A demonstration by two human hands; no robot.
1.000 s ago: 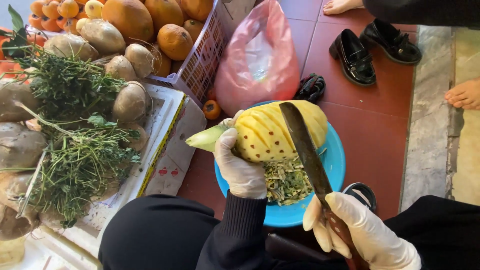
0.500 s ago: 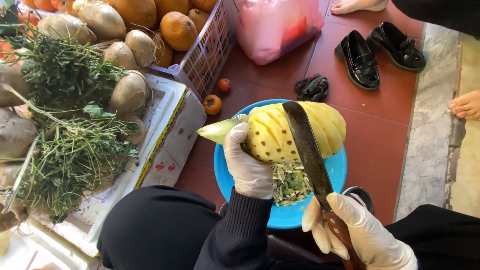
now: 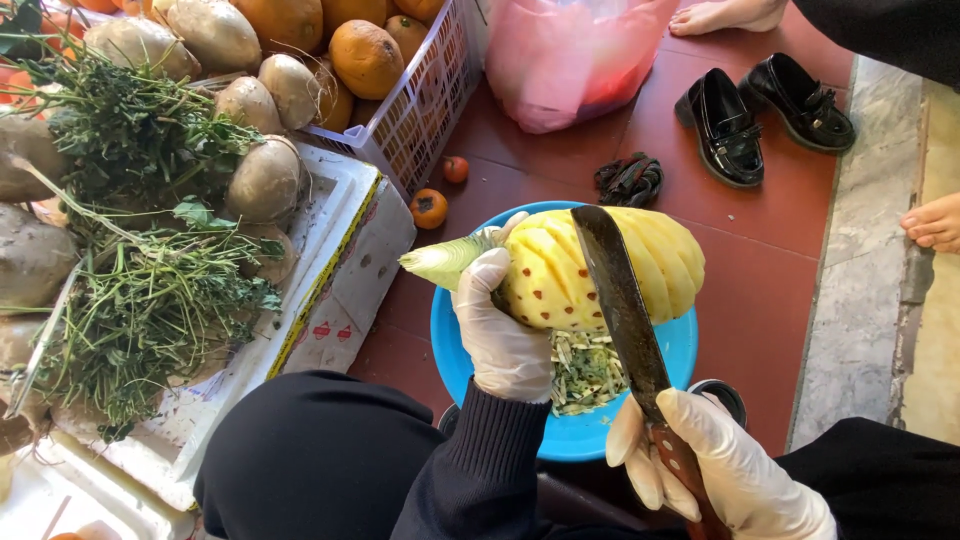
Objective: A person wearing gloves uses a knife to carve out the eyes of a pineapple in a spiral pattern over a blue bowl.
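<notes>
Two gloved hands work over a blue bowl (image 3: 455, 350): left hand (image 3: 505, 335) fingers clamped on a peeled pineapple (image 3: 560, 275), right hand (image 3: 720, 465) fingers wrapped round a long knife (image 3: 620, 300) laid across it.

A white basket of oranges (image 3: 368, 58), a pink bag (image 3: 578, 55) and black shoes (image 3: 762, 110) sit nearby.
</notes>
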